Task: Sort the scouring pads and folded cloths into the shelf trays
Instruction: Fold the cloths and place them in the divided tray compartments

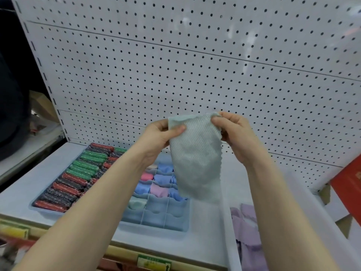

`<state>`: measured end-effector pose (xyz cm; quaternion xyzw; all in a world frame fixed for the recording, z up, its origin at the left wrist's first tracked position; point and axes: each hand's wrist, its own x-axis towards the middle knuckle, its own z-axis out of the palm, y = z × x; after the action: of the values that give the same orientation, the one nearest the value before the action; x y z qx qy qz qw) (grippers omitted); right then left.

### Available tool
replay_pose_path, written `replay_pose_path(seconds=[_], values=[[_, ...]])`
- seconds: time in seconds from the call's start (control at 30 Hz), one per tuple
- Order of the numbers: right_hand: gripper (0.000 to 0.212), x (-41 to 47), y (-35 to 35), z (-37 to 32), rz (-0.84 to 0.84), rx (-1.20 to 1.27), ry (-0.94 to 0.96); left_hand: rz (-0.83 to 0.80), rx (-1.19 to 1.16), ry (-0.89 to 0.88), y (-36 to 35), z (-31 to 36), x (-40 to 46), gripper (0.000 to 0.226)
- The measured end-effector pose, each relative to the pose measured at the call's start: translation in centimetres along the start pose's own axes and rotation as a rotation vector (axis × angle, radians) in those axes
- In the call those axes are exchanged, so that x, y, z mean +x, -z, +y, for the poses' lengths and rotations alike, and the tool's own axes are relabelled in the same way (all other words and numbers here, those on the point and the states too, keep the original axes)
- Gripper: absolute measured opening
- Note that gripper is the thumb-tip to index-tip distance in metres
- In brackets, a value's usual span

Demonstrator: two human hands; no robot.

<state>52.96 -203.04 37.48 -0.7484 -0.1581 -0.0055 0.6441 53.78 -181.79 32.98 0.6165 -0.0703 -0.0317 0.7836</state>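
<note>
Above the shelf trays, two hands hold up a pale green cloth point(195, 153) before the white pegboard point(195, 65).

The left hand point(158, 135) pinches the cloth's upper left corner between thumb and fingers; the right hand point(234, 133) pinches the upper right corner, and the cloth hangs down between them, its zigzag edge at 3 o'clock. Below, at 6 o'clock of the cloth, sits a divided blue tray point(166, 222) with folded cloths point(154, 182) in pink, blue and lilac in its far cells. At 9 o'clock of it, a flat tray point(37, 207) holds rows of red, green and dark scouring pads point(78, 177). Lilac cloths point(246, 231) lie at 4 o'clock, beyond a white divider.
</note>
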Motion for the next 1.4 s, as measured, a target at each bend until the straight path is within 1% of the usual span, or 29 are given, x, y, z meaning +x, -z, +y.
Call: replay_pose_path(seconds=[0.07, 0.13, 0.17, 0.23, 0.3, 0.33, 0.37, 0.4, 0.43, 0.5, 0.53, 0.6, 0.67, 0.73, 0.8, 0.83, 0.9, 0.93, 1.0, 1.03, 1.1, 1.17, 1.2, 1.23, 1.3, 1.33, 1.37, 1.4], values=[[0.018, -0.2, 0.6, 0.2, -0.006, -0.067, -0.008, 0.025, 0.011, -0.039, -0.1, 0.2, 0.0, 0.023], [0.005, -0.5, 0.8, 0.5, 0.0, -0.154, 0.004, 0.038, 0.049, -0.076, -0.2, 0.5, -0.3, 0.009], [0.007, -0.6, 0.9, 0.7, 0.017, -0.19, 0.017, 0.039, 0.068, -0.09, -0.1, 0.7, -0.5, 0.01], [0.008, -0.8, 1.4, 0.9, 0.02, -0.186, 0.039, -0.012, 0.078, -0.103, 0.4, 1.0, -0.9, 0.022], [0.007, -1.2, 1.8, 0.5, -0.058, -0.103, 0.042, -0.105, 0.053, -0.093, 1.2, 1.5, -1.3, 0.03], [0.01, -1.4, 1.9, 0.2, -0.103, -0.047, 0.024, -0.14, 0.038, -0.086, 1.4, 1.6, -1.4, 0.031], [0.012, -1.3, 1.9, 0.0, -0.129, -0.01, 0.002, -0.142, 0.034, -0.079, 1.5, 1.7, -1.4, 0.028], [0.012, -1.1, 1.6, 0.0, -0.11, -0.007, -0.022, -0.107, 0.05, -0.075, 1.4, 1.7, -1.3, 0.024], [0.011, -0.6, 1.3, 0.1, -0.052, -0.049, -0.042, -0.036, 0.082, -0.078, 1.2, 1.5, -1.0, 0.019], [0.014, 0.4, 0.4, 0.7, 0.151, -0.259, -0.068, 0.117, 0.135, -0.088, 0.6, 1.0, -0.3, 0.012], [0.014, 0.7, -0.2, 1.1, 0.251, -0.366, -0.071, 0.166, 0.146, -0.089, 0.3, 0.6, 0.0, 0.011], [0.014, 1.0, -1.3, 1.4, 0.358, -0.452, -0.05, 0.223, 0.172, -0.106, -0.5, 0.0, 0.0, 0.02], [0.017, 0.9, -2.4, 1.5, 0.378, -0.451, -0.023, 0.258, 0.218, -0.152, -1.4, -0.4, -0.2, 0.034], [0.022, 0.7, -3.4, 1.5, 0.354, -0.43, 0.003, 0.268, 0.296, -0.209, -2.2, -0.4, -0.6, 0.042], [0.023, 0.5, -4.4, 1.3, 0.324, -0.37, 0.024, 0.252, 0.377, -0.244, -2.8, -0.3, -1.0, 0.045], [0.022, 0.4, -4.7, 1.2, 0.315, -0.331, 0.035, 0.229, 0.408, -0.263, -3.1, -0.2, -1.3, 0.041], [0.023, 0.4, -4.9, 1.0, 0.307, -0.271, 0.048, 0.19, 0.394, -0.313, -3.4, -0.1, -1.8, 0.016], [0.025, 0.5, -4.9, 0.9, 0.297, -0.248, 0.043, 0.164, 0.365, -0.316, -3.6, 0.1, -2.1, 0.008], [0.03, 0.5, -4.7, 0.8, 0.236, -0.211, 0.024, 0.168, 0.364, -0.331, -3.5, 0.4, -2.3, 0.028], [0.031, 0.4, -4.6, 0.8, 0.206, -0.193, 0.026, 0.2, 0.387, -0.354, -3.3, 0.3, -2.2, 0.035], [0.026, 0.1, -4.0, 1.1, 0.224, -0.152, 0.075, 0.262, 0.426, -0.369, -2.8, 0.5, -2.0, 0.038], [0.016, -0.1, -3.0, 1.7, 0.301, -0.1, 0.108, 0.281, 0.377, -0.329, -2.3, 0.8, -1.8, 0.036], [0.009, -0.3, -2.5, 2.2, 0.297, -0.085, 0.081, 0.269, 0.329, -0.307, -2.0, 1.1, -1.8, 0.032], [0.01, -0.4, -2.1, 2.7, 0.235, -0.081, 0.027, 0.248, 0.285, -0.289, -1.8, 1.3, -1.8, 0.029], [0.029, -0.9, -2.0, 4.0, 0.001, -0.07, -0.076, 0.202, 0.213, -0.271, -1.5, 2.0, -1.7, 0.026], [0.031, -1.1, -2.2, 4.6, -0.1, -0.04, -0.097, 0.185, 0.181, -0.268, -1.4, 2.3, -1.7, 0.026], [0.028, -1.3, -2.5, 5.2, -0.166, 0.01, -0.097, 0.173, 0.15, -0.267, -1.3, 2.5, -1.6, 0.026], [0.021, -1.5, -3.0, 5.6, -0.193, 0.069, -0.091, 0.171, 0.12, -0.259, -1.2, 2.8, -1.4, 0.024]])
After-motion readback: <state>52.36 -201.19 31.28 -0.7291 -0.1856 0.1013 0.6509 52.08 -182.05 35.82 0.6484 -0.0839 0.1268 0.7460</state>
